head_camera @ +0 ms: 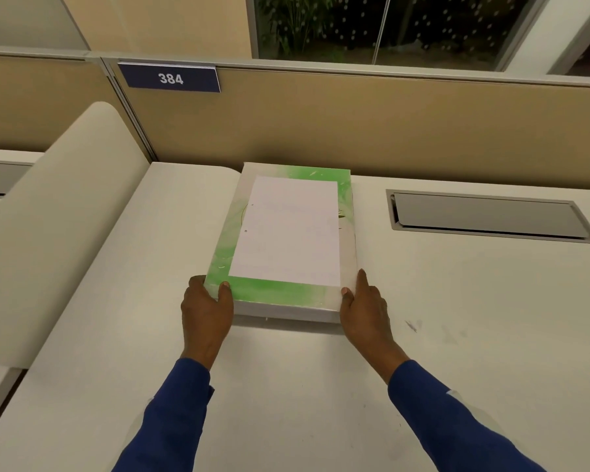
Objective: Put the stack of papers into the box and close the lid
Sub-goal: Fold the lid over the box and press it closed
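Soft, even indoor light falls from above on the pale off-white worktop [286, 386], moderately bright with a warm cast. Shadows are faint: a thin dark band lies under the near edge of the flat green-and-white cardboard box [280, 294]. The white sheet of paper [286, 233] on it looks slightly washed out, its print barely legible. The dark window [389, 25] at the far side shows small reflected light spots. Straight lines bow toward the frame edges, and the picture is mildly soft throughout.
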